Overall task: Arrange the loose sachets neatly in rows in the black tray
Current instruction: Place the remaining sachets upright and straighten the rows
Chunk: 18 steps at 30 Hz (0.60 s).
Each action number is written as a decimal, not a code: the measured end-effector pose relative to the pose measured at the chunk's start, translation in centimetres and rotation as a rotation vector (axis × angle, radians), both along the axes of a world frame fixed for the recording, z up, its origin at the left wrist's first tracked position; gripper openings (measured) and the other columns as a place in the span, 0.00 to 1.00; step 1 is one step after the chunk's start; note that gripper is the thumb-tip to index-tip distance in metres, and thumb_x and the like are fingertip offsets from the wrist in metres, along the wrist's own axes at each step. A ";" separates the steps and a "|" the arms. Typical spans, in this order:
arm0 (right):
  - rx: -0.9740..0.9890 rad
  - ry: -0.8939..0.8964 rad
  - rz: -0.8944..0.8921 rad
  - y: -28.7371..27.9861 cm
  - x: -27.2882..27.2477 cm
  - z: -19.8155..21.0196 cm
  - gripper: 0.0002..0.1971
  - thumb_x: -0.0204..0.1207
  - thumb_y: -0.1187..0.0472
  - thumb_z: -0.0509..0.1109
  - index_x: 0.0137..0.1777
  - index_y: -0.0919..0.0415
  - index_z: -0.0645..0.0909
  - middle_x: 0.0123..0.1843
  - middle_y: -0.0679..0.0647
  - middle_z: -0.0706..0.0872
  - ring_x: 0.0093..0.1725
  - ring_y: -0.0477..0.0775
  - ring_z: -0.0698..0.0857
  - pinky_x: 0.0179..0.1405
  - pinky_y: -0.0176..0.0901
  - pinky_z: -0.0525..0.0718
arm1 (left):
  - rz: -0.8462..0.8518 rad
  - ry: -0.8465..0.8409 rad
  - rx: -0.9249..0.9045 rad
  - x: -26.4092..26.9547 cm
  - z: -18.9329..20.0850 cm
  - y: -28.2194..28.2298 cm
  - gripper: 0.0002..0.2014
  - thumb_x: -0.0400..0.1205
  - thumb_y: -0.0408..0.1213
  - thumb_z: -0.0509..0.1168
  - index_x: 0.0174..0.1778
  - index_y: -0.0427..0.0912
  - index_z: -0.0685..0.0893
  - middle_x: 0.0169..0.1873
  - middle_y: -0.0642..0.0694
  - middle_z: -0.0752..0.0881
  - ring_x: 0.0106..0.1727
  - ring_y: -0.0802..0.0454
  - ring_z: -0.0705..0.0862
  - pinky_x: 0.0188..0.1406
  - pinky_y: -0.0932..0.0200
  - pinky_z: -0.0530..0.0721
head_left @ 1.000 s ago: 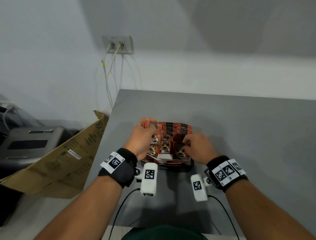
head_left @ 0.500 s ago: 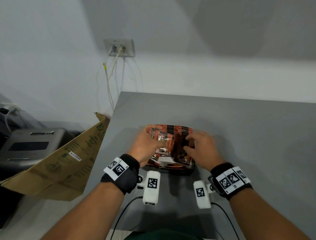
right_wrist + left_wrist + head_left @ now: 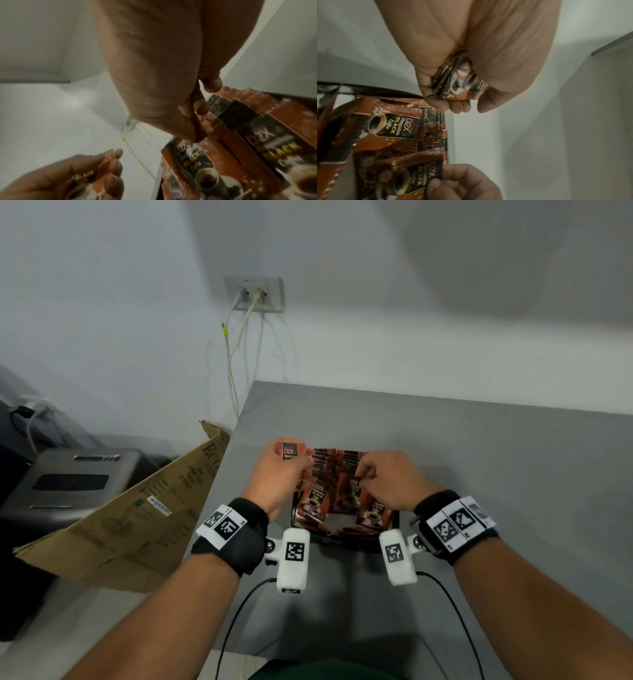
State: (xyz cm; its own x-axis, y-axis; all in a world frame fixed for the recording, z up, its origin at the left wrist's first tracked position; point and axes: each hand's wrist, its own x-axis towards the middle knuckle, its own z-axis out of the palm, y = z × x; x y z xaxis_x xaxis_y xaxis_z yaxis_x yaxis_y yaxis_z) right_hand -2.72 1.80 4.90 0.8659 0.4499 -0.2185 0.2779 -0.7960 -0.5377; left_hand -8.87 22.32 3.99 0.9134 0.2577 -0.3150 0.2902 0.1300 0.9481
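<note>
Your left hand (image 3: pixel 279 474) gripped a small stack of sachets (image 3: pixel 462 82) above the black tray's (image 3: pixel 396 520) left edge, while your right hand (image 3: pixel 387 479) pinched one upright sachet (image 3: pixel 197 155) in the rows. That stack could have fanned and slipped (I judged at least three; the edges blurred), toppling the standing rows. One tray; its sachets were too overlapped to count.
</note>
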 end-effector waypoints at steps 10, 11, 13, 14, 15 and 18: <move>-0.180 -0.128 0.102 1.8 -0.2 -3.1 0.08 0.77 0.66 0.70 0.47 0.53 0.89 0.49 0.48 0.87 0.51 0.51 0.86 0.52 0.44 0.85 | -0.075 0.041 -0.014 -1.1 -0.3 -0.4 0.13 0.79 0.27 0.68 0.59 0.27 0.80 0.40 0.36 0.84 0.36 0.43 0.81 0.35 0.50 0.81; -0.180 -0.153 0.101 1.9 -0.2 -3.2 0.07 0.76 0.65 0.71 0.45 0.53 0.88 0.47 0.48 0.87 0.51 0.52 0.86 0.51 0.44 0.85 | -0.079 0.042 -0.019 -1.1 -0.3 -0.4 0.14 0.78 0.27 0.67 0.59 0.27 0.80 0.39 0.37 0.84 0.35 0.45 0.81 0.33 0.51 0.81; -0.196 -0.191 0.096 2.0 -0.4 -3.5 0.05 0.76 0.63 0.72 0.44 0.53 0.87 0.47 0.49 0.88 0.50 0.53 0.87 0.51 0.44 0.86 | -0.066 0.055 -0.043 -1.1 -0.4 -0.4 0.14 0.77 0.24 0.65 0.59 0.28 0.81 0.39 0.38 0.85 0.35 0.46 0.83 0.32 0.51 0.82; -0.203 -0.201 0.096 2.0 -0.4 -3.6 0.04 0.77 0.62 0.72 0.45 0.53 0.87 0.48 0.49 0.88 0.51 0.53 0.86 0.52 0.46 0.86 | -0.056 0.070 -0.055 -1.1 -0.4 -0.4 0.14 0.76 0.22 0.62 0.57 0.30 0.81 0.40 0.39 0.85 0.35 0.47 0.84 0.34 0.50 0.83; -0.207 -0.207 0.095 1.9 -0.5 -3.6 0.04 0.77 0.61 0.72 0.47 0.52 0.87 0.50 0.50 0.87 0.53 0.53 0.86 0.54 0.48 0.87 | -0.063 0.075 -0.066 -1.1 -0.4 -0.4 0.12 0.76 0.20 0.60 0.54 0.31 0.80 0.40 0.38 0.85 0.35 0.47 0.85 0.35 0.50 0.84; -0.193 -0.190 0.089 1.6 -0.5 -3.3 0.07 0.77 0.59 0.74 0.53 0.52 0.88 0.55 0.50 0.86 0.57 0.53 0.84 0.60 0.50 0.85 | -0.108 0.050 -0.076 -1.2 -0.4 -0.5 0.14 0.76 0.17 0.56 0.50 0.34 0.80 0.40 0.35 0.83 0.37 0.45 0.88 0.37 0.49 0.86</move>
State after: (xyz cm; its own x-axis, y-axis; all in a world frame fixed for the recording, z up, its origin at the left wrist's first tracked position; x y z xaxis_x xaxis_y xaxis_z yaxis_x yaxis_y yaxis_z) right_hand -3.22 3.38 1.63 0.8586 0.4918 -0.1447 0.4326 -0.8465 -0.3103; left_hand -10.10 21.87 3.57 0.9172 0.1323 -0.3757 0.3531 0.1667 0.9206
